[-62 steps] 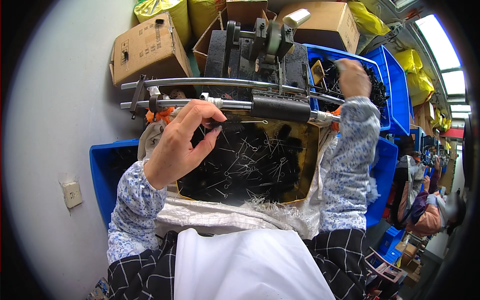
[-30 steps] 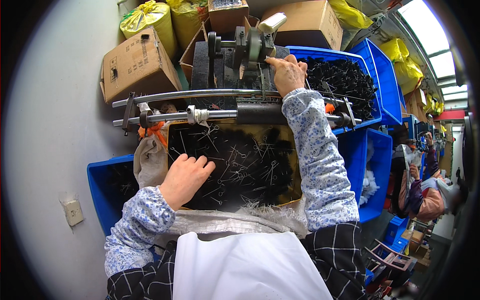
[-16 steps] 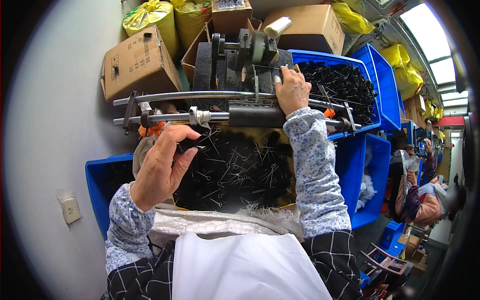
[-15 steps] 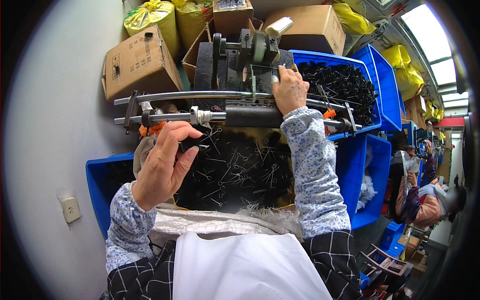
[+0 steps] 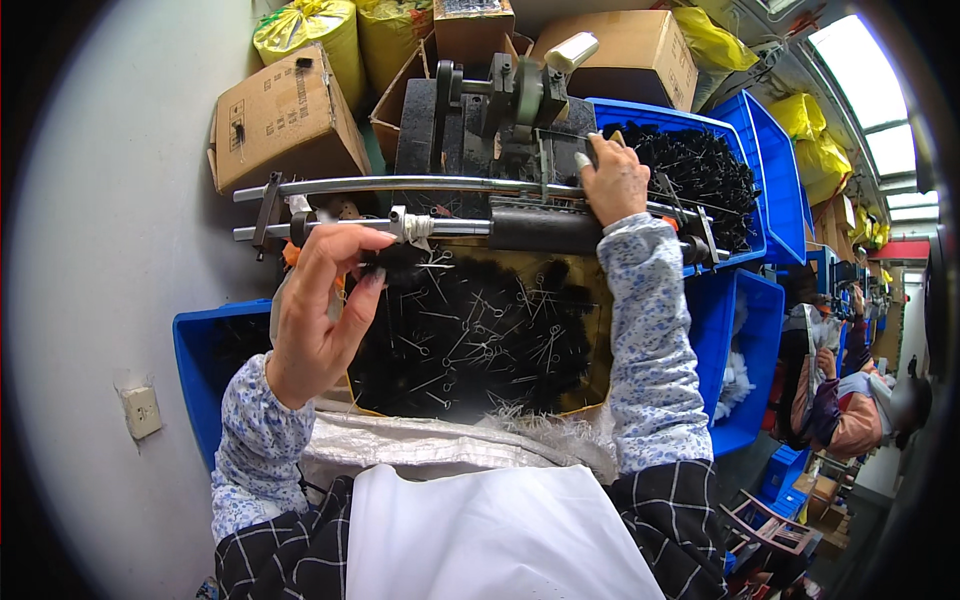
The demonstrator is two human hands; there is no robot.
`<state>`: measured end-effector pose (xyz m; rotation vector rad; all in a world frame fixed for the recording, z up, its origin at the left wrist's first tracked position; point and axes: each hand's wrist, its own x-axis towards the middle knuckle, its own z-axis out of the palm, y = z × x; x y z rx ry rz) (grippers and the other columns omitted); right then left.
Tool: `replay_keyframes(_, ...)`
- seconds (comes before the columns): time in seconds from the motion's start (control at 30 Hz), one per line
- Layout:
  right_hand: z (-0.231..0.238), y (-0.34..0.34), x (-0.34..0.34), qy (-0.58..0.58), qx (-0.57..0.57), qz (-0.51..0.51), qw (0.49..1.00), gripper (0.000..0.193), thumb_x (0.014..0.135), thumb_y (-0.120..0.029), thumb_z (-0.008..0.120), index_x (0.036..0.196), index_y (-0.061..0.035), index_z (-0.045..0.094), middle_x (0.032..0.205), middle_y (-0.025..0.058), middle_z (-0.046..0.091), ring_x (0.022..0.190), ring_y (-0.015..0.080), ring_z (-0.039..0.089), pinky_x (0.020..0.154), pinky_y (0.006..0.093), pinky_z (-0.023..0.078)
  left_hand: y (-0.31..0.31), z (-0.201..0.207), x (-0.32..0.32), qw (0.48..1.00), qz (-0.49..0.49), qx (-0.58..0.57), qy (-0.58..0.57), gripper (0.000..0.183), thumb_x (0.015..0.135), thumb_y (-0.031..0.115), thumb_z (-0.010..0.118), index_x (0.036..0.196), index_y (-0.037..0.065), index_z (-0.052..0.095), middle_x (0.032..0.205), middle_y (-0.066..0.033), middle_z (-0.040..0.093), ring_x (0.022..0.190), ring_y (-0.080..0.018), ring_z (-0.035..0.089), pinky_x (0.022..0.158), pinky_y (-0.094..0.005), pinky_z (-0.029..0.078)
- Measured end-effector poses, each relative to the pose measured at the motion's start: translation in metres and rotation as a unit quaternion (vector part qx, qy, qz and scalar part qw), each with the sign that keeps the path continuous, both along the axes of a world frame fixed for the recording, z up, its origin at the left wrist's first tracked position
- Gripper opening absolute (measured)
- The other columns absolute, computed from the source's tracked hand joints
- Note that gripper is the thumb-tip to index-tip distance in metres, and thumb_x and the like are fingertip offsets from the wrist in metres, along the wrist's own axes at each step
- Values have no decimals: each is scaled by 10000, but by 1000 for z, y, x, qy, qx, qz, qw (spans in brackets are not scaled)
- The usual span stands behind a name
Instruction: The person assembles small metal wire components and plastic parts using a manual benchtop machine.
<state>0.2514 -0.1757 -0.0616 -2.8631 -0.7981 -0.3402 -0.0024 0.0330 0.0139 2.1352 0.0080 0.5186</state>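
My left hand (image 5: 315, 315) is raised at the left of the machine's front rail, thumb and forefinger closed around a small black bristle brush (image 5: 368, 262). Most of that brush is hidden by the fingers. On the machine's sliding carriage (image 5: 540, 228), a black sleeve on a steel rail, my right hand (image 5: 615, 182) grips the right end with fingers bent over it. Below both hands lies a pile of black brushes (image 5: 480, 335) with thin twisted-wire stems, several ending in loops. The pile sits in a shallow yellowish tray (image 5: 598, 345).
Two steel rails (image 5: 400, 185) cross in front of the dark machine (image 5: 415, 130). A blue crate (image 5: 750, 150) of black brushes stands at right, another blue bin (image 5: 195, 345) at left. Cardboard boxes (image 5: 285, 115) and yellow sacks (image 5: 310, 35) are behind. A person (image 5: 850, 400) sits far right.
My right hand and the carriage have slid to the right along the rail. My left hand has shifted slightly, its fingertips still pinched by the rail's left part.
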Motion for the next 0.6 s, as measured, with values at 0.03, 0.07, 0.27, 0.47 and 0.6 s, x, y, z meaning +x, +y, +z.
replay_keyframes(0.03,5,-2,6,55,29,12,998,342,793,-292,585,1061,-79,595,982,129,605,919,302,566,773,397,445,0,-2,1,998,-18,-59,-13,225,821,-25,504,1041,21,509,982,-90,492,809,-138,534,714,-240,449)
replay_keyframes(0.07,12,-5,11,110,55,0,992,268,823,-269,541,1022,-107,618,1006,91,607,921,282,585,782,420,453,-1,-3,3,992,-36,-118,-26,210,812,-36,512,1015,18,504,976,-85,494,833,-128,537,725,-227,450)
replay_keyframes(0.27,15,-23,55,121,-54,41,990,237,828,-188,476,1005,-176,632,1010,90,604,955,281,582,824,407,453,-4,-4,12,984,-92,-147,29,193,777,-41,564,946,18,494,970,-70,496,820,-106,532,744,-227,457)
replay_keyframes(0.47,85,-41,-10,-59,65,-75,993,274,873,-234,512,1083,-68,570,1019,134,597,879,286,605,737,371,490,-19,-12,21,979,-120,-160,49,203,765,-57,573,938,20,501,960,-72,501,823,-115,541,745,-235,468)
replay_keyframes(0.6,86,11,-116,190,137,314,920,256,756,-136,607,996,-55,570,861,119,597,800,273,599,706,370,479,-33,-28,28,974,-102,-202,-12,216,773,-65,577,959,18,507,991,-84,509,849,-134,555,748,-247,475)
